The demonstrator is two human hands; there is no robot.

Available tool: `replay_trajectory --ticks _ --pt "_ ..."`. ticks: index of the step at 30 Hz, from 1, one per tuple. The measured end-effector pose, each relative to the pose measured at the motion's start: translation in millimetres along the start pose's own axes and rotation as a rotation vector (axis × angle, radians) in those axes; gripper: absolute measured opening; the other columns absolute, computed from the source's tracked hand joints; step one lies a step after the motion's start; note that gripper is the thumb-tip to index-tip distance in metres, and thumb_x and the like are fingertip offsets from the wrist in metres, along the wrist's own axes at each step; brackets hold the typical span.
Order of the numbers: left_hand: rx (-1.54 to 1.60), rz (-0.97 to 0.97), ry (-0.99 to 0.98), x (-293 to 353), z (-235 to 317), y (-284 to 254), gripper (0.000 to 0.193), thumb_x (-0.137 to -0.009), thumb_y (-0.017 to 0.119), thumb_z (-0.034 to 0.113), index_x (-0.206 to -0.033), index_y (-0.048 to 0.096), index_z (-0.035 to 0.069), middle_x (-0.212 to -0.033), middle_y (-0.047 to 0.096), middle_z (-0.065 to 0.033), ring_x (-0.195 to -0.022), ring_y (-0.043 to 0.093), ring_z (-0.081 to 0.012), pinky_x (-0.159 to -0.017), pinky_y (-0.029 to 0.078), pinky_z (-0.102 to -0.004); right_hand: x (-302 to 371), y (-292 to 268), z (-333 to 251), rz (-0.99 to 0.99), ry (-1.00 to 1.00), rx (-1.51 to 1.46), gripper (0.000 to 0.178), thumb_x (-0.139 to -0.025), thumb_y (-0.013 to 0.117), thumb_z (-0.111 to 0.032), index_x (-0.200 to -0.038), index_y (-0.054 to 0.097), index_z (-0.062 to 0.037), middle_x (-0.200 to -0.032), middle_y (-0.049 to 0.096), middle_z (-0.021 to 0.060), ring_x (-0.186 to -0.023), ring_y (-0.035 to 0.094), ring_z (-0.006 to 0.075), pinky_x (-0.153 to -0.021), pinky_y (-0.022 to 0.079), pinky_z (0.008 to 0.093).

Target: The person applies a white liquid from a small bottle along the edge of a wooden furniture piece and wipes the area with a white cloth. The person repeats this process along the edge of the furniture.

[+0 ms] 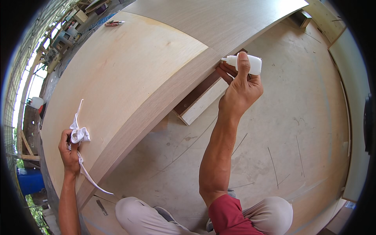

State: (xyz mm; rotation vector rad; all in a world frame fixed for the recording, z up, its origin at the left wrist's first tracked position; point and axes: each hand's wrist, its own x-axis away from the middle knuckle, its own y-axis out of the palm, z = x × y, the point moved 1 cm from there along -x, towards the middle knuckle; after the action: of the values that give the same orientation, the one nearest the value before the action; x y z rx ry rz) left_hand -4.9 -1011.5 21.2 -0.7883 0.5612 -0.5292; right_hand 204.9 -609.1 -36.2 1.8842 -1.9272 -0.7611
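Observation:
My right hand (242,92) is closed round a small white squeeze bottle (254,65). The bottle lies sideways, its thin nozzle pointing left at the edge strip (164,92) of a large wooden panel (117,66). Its tip is at or very near that edge; contact I cannot tell. At the lower left, my left hand (69,152) grips a crumpled white cloth (80,134) over the panel's pale plywood face. One thin strip of the cloth sticks up and another trails down across the edge strip.
Red-handled pliers (113,23) lie on the panel's far left. Beyond the seam is a grey wood-grain sheet (184,19). A wooden support (199,100) stands beneath the edge. A flat dark tool (102,207) lies near my knee. At the left is a blue drum (30,181).

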Motion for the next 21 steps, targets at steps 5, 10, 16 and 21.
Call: replay_trajectory --ticks 5,10,16,21 --pt "-0.011 0.012 0.025 -0.8 2.0 0.9 0.017 -0.098 0.057 0.020 -0.095 0.054 0.004 -0.082 0.048 0.0023 -0.073 0.041 -0.0082 -0.067 0.035 -0.0248 1.3 0.6 -0.2 -0.004 -0.014 0.008 0.035 -0.093 0.073 -0.029 -0.095 0.062 0.0041 -0.079 0.068 0.0142 -0.069 0.072 0.0233 -0.062 0.065 0.0366" --pt "-0.008 0.000 0.023 -0.2 -0.4 0.4 0.015 -0.099 0.057 0.020 -0.097 0.054 0.006 -0.083 0.045 0.0054 -0.074 0.037 -0.0061 -0.067 0.031 -0.0229 1.6 0.2 0.2 -0.010 -0.029 0.022 0.035 -0.093 0.073 -0.029 -0.095 0.062 0.0039 -0.078 0.068 0.0139 -0.069 0.072 0.0230 -0.063 0.065 0.0373" --pt "-0.002 0.016 0.006 -0.3 3.9 1.3 0.012 -0.097 0.057 0.016 -0.096 0.054 0.004 -0.081 0.049 0.0022 -0.073 0.041 -0.0083 -0.067 0.035 -0.0247 4.0 0.7 -2.3 -0.012 -0.024 0.022 0.035 -0.094 0.073 -0.029 -0.095 0.062 0.0039 -0.078 0.068 0.0136 -0.068 0.072 0.0227 -0.062 0.065 0.0362" --pt "-0.005 0.000 0.033 0.1 -0.3 0.2 0.015 -0.099 0.057 0.020 -0.098 0.054 0.006 -0.083 0.046 0.0054 -0.074 0.037 -0.0061 -0.067 0.032 -0.0228 5.9 1.3 -1.4 -0.009 -0.042 0.028 0.035 -0.094 0.072 -0.030 -0.095 0.063 0.0037 -0.078 0.068 0.0135 -0.068 0.072 0.0225 -0.062 0.065 0.0353"
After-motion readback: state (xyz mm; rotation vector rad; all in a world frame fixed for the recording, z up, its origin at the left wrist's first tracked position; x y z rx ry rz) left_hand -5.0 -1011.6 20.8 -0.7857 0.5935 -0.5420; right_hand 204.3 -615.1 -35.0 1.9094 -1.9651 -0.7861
